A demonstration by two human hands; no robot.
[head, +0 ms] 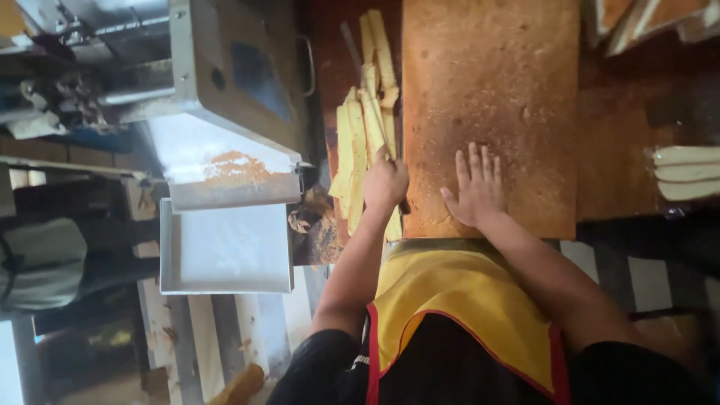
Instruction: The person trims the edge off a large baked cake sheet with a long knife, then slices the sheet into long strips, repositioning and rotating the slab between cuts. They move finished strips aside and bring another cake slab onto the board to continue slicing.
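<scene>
Fingers (pixel 471 161) of my right hand (pixel 476 187) lie spread and flat, holding nothing, pressing on the near end of the big brown slab of cake (pixel 491 112). My left hand (pixel 385 184) sits at nine o'clock from it, clenched around the handle of a long knife (pixel 369 90), whose thin blade runs away from me toward twelve o'clock along the slab's left edge.

Nearest me, at six o'clock, hangs my yellow apron (pixel 461 300) with its red trim. Just past it the slab starts, resting on the dark wooden desk (pixel 611 150) and reaching to the top of the view.

As for progress, I judge the left edge is being trimmed: a heap of pale yellow strips (pixel 360 142) already lies beside the blade, stacked loosely between the slab and the machine. The slab's near and right edges look uncut as yet, though I cannot be sure.

At nine o'clock stands a metal machine (pixel 225 67) with a sloping chute dusted with orange crumbs, and a shallow metal tray (pixel 225 251) below it. At three o'clock, pale slices in a clear bag (pixel 686 172) are cut off by the picture's edge. At one o'clock, more trays of cake (pixel 645 19) are only partly seen. The knife's tip is blurred, and the slab's far end is out of view.
</scene>
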